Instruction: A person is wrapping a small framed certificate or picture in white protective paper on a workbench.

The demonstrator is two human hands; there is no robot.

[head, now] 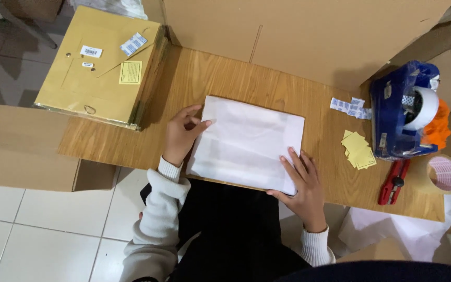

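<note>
- White packet point(246, 143) is lying flat on the wooden table point(225, 78), near its front edge; contents cannot be told, as the paper wrap is covering everything.
- Left hand point(181, 133) is resting at the packet's left edge, fingers curled, thumb and forefinger pinching the paper there.
- Right hand point(301, 180) is pressing flat on the packet's near right corner, fingers spread, gripping nothing.
- Brown box point(97, 65) is sitting far left of the packet, overhanging the table's left end; it is closed and bearing stickers and a yellow slip, so its contents are not showing.
- Blue tape dispenser point(400, 112) is standing well right of the packet, holding a white roll of tape.
- Yellow slips point(358, 149) are lying in a small pile between the packet and the dispenser.
- Patterned stickers point(348, 107) are lying right of the packet, farther back.
- Red cutter point(392, 183) is lying right of the packet, below the dispenser.
- Loose tape roll point(442, 175) is sitting beyond the cutter, at the table's right end.
- Large cardboard sheets point(309, 31) are standing behind the packet.
</note>
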